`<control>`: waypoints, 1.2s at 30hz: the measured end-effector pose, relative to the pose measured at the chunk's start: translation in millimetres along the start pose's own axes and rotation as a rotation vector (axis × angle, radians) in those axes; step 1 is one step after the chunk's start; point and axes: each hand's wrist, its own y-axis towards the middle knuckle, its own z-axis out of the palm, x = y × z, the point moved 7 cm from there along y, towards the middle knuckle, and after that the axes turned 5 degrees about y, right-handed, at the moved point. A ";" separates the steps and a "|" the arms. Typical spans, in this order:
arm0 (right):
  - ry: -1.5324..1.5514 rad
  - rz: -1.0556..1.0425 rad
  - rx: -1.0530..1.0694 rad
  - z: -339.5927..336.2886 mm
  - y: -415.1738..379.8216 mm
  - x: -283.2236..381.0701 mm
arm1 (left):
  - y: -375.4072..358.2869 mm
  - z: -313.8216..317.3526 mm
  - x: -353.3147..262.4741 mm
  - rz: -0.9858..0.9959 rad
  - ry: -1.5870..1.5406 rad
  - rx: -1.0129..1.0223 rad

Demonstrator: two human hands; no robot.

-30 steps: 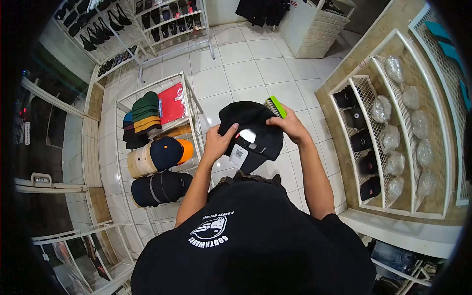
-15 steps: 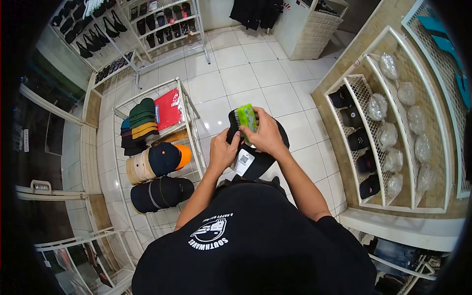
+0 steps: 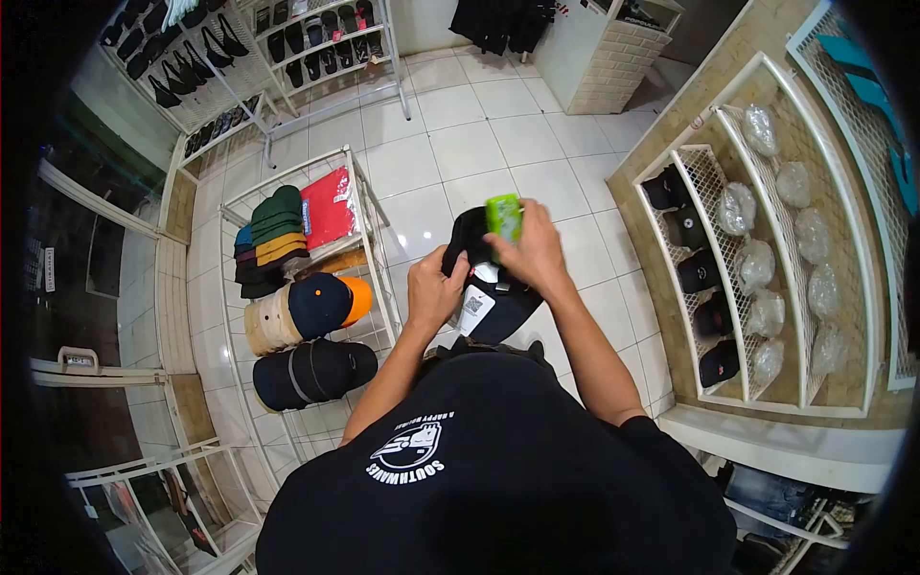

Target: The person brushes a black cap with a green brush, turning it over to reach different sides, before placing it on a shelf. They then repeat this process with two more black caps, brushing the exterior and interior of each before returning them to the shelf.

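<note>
A black cap (image 3: 508,314) is held in front of my body, its inside partly showing and a white paper tag (image 3: 474,311) with a printed code hanging from it. My left hand (image 3: 436,287) grips the cap's left edge, thumb on the near side. In my right hand (image 3: 533,251) is a bright green brush (image 3: 503,219), pinched between thumb and fingers over the upper part of the cap. The brush's bristles are hidden from this angle.
To the left, a white wire rack (image 3: 223,259) carries folded beanies (image 3: 280,216), a red packet (image 3: 326,206) and rows of caps (image 3: 321,305). At right, a mesh wall shelf (image 3: 719,177) holds caps and plastic-wrapped bundles. White floor tiles (image 3: 460,149) lie ahead.
My right hand has moved the brush slightly right across the cap and turned it, so the bristles no longer show. My left hand keeps its hold on the cap's edge.
</note>
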 end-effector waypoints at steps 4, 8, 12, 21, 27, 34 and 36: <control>0.076 0.063 0.065 10.3 3.4 -13.4 | -2.7 2.1 0.0 0.054 0.018 0.014; 0.035 0.093 -0.006 0.9 3.1 -20.3 | -3.7 5.6 7.2 0.036 -0.039 -0.040; 0.134 0.111 0.037 11.0 -0.6 -25.3 | -4.6 4.3 0.8 0.098 0.013 -0.012; 0.073 0.048 -0.099 3.8 4.4 -23.3 | -7.4 2.1 0.7 0.104 -0.018 -0.056; 0.232 0.112 0.003 3.9 -7.9 -10.3 | -8.3 3.3 -1.0 0.092 0.031 -0.042; 0.012 0.095 -0.101 -3.7 0.8 -36.7 | -12.3 3.6 9.4 0.054 -0.044 -0.052; 0.299 0.180 0.034 4.8 -8.7 -12.8 | -11.7 5.2 1.8 0.094 0.008 -0.029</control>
